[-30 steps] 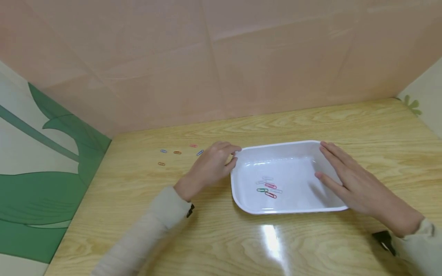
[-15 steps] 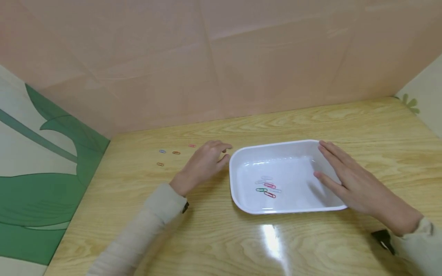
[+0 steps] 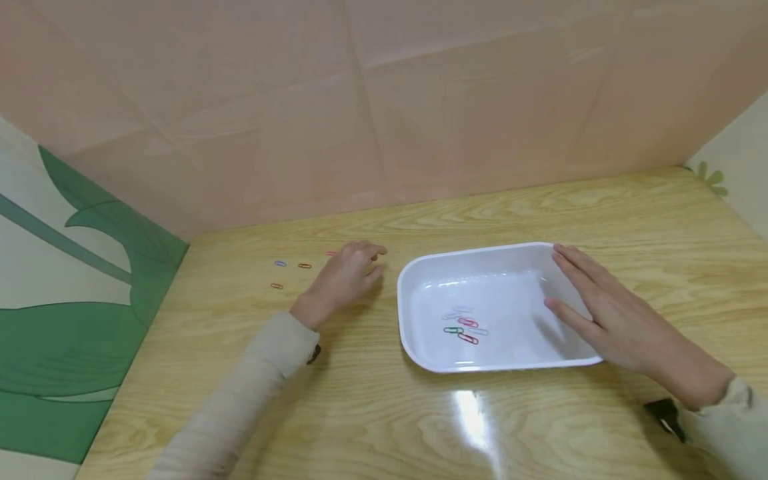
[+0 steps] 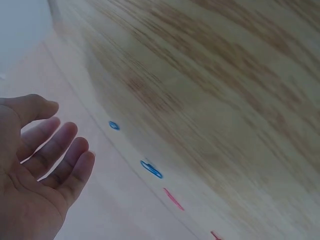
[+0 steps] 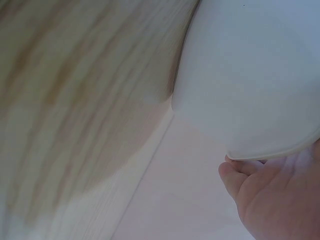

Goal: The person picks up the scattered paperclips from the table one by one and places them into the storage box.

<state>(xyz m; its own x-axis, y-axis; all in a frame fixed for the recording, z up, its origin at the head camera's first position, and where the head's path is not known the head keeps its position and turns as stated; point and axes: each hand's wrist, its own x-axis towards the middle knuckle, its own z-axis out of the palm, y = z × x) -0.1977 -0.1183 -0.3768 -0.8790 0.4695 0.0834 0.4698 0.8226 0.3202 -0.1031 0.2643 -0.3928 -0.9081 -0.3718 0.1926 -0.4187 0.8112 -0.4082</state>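
Note:
A white tray [image 3: 414,353] sits on the wooden table, with several paper clips [image 3: 468,323] lying in its left half: green, red, pink and pale ones. My left hand [image 3: 342,277] is over the table left of the tray, apart from its rim. Its fingers are loosely bent with nothing between them in the left wrist view. Beside it lie blue paper clips [image 4: 151,169] and a pink paper clip [image 4: 173,199]. My right hand [image 3: 618,320] rests at the tray's right rim, fingers extended along the far right corner and thumb over the inside.
On the table's left side lie a blue paper clip [image 3: 280,263], a red-orange paper clip [image 3: 305,265] and an orange paper clip [image 3: 277,286]. A pink-covered wall [image 3: 384,107] rises behind the table [image 3: 360,413]; a panel with green leaf shapes [image 3: 66,340] borders its left.
My left hand has let go of the tray's left rim and moved left, now covering the blue paper clip near it. My right hand stays at the right rim.

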